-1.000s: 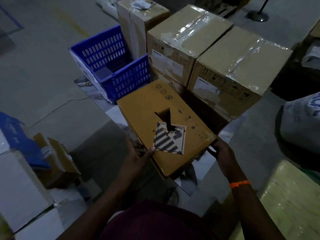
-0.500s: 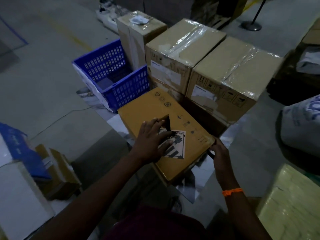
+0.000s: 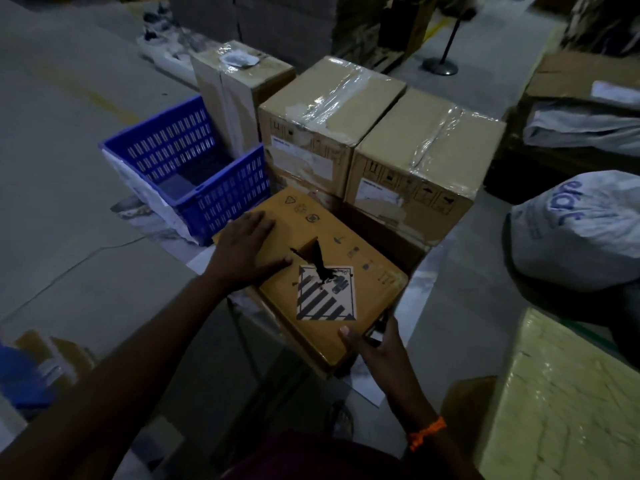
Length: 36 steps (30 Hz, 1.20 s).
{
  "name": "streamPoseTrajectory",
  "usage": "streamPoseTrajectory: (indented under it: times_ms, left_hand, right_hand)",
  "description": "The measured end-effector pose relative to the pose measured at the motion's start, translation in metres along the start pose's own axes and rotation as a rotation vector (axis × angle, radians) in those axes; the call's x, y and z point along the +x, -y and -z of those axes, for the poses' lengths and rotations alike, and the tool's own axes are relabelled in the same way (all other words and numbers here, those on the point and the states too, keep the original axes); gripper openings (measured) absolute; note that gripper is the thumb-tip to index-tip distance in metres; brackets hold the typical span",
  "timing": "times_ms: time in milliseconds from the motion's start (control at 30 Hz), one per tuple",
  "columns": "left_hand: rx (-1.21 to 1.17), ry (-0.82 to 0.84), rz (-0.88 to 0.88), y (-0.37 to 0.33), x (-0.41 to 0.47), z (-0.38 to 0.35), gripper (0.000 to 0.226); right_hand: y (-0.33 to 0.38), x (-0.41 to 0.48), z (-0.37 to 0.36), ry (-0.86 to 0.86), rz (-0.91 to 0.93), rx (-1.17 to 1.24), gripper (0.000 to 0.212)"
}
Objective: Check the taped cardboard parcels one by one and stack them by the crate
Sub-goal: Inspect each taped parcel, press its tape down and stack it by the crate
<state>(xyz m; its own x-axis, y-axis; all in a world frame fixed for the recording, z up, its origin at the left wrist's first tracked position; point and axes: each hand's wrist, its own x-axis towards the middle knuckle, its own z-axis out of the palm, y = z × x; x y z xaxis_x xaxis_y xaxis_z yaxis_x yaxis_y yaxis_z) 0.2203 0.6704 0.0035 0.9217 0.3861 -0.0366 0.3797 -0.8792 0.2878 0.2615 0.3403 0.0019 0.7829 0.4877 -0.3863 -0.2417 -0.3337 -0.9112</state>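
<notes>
**packer_j:** So where was the box (image 3: pixel 349 258) at that point, and who had what?

**dockrat:** Right by the crate (image 3: pixel 221 199), touching or nearly touching its near right corner, and in front of the stacked parcels (image 3: pixel 332 98). Couldn't tell what it sat on, too dark under it. The left hand (image 3: pixel 246 247) lay flat on the top near the far left edge, fingers straight, just pressing and not gripping. The right hand (image 3: pixel 375 348) had the near right corner, thumb on top and fingers wrapped round the side.

**packer_j:** Heavy, you reckon?

**dockrat:** My guess was light to middling. It's smaller than the parcels behind it, but I wouldn't have trusted one hand on a corner to lift it. The cardboard looked stiff and matte, so not slippery like the shiny tape (image 3: pixel 349 88) on the big ones.

**packer_j:** What about that rip?

**dockrat:** Yeah, there was a tear (image 3: pixel 313 249) in the middle of the top, just above the striped label (image 3: pixel 325 294). The top's probably weak there, so I'd have kept my fingers and any pressure off the middle. And that label looked like a hazard mark to me, so no dropping or tipping.

**packer_j:** Best hold, then?

**dockrat:** Both hands low on opposite short sides, fingers under the bottom edges, kept level.
</notes>
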Motion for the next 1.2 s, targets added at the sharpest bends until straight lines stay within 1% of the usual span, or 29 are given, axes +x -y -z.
streamPoseTrajectory:
  times_ms: [67,133,267,333,433,467,500,533,567,667,700,767,833,900,933,967,1000,1033,1133,1167,1200]
  left_hand:
    - [0.0,0.019,0.036,0.005,0.009,0.003,0.109]
    - [-0.01,0.04,0.073,0.006,0.014,0.007,0.111]
    - [-0.03,0.064,0.181,0.001,0.017,0.014,0.115]
    - [-0.12,0.035,0.259,0.001,0.012,0.018,0.118]
    - [-0.384,0.008,0.365,0.021,-0.004,0.024,0.116]
    - [-0.496,0.012,0.381,0.03,-0.012,0.028,0.111]
    - [-0.605,0.013,0.372,0.036,-0.021,0.032,0.101]
    - [-0.694,0.002,0.345,0.042,-0.03,0.036,0.089]
    - [-0.751,-0.026,0.317,0.046,-0.04,0.038,0.082]
    - [-0.821,-0.184,0.291,0.051,-0.065,0.041,0.083]
    - [-0.87,-0.22,0.291,0.055,-0.072,0.038,0.079]
    - [-1.016,-0.232,0.281,0.063,-0.086,0.028,0.066]
    - [-1.232,-0.226,0.329,0.069,-0.099,0.013,0.047]
    - [-1.418,-0.213,0.455,0.063,-0.112,0.002,0.016]
    - [-1.451,-0.181,0.517,0.062,-0.118,-0.006,0.008]
    - [-1.47,-0.138,0.564,0.058,-0.125,-0.011,0.01]
    - [-1.469,-0.086,0.594,0.057,-0.131,-0.017,0.015]
    - [-1.468,-0.048,0.613,0.056,-0.137,-0.021,0.022]
    - [-1.423,0.03,0.621,0.052,-0.144,-0.025,0.05]
    - [-1.395,0.051,0.623,0.052,-0.143,-0.025,0.057]
    - [-1.366,0.064,0.619,0.052,-0.141,-0.023,0.058]
  right_hand:
    - [0.001,0.005,-0.001,-0.004,0.01,0.022,0.099]
    - [0.003,0.01,0.001,0.002,0.003,0.046,0.088]
    - [0.01,0.011,0.002,-0.004,-0.022,0.1,0.086]
    - [0.011,0.011,0.005,0.0,-0.026,0.12,0.084]
    - [0.016,0.009,0.013,0.063,-0.009,0.099,0.081]
    - [0.018,0.008,0.015,0.089,0.006,0.067,0.082]
    - [0.02,0.007,0.016,0.108,0.018,0.031,0.084]
    - [0.02,0.006,0.016,0.124,0.031,-0.004,0.085]
    - [0.021,0.005,0.015,0.136,0.044,-0.039,0.086]
    - [0.021,0.004,0.01,0.139,0.098,-0.102,0.09]
    - [0.02,0.003,0.009,0.126,0.12,-0.102,0.093]
    - [0.015,0.001,0.009,0.079,0.171,-0.1,0.101]
    - [0.007,0.002,0.011,0.025,0.195,-0.072,0.099]
    - [-0.005,0.004,0.016,-0.028,0.184,-0.016,0.087]
    - [-0.012,0.004,0.019,-0.062,0.157,0.014,0.085]
    - [-0.018,0.004,0.022,-0.092,0.121,0.051,0.083]
    - [-0.024,0.002,0.024,-0.121,0.087,0.088,0.076]
    - [-0.03,0.001,0.025,-0.153,0.052,0.118,0.065]
    - [-0.042,-0.008,0.02,-0.264,-0.053,0.147,0.033]
    - [-0.045,-0.012,0.018,-0.285,-0.07,0.146,0.026]
    - [-0.046,-0.015,0.016,-0.295,-0.081,0.144,0.023]
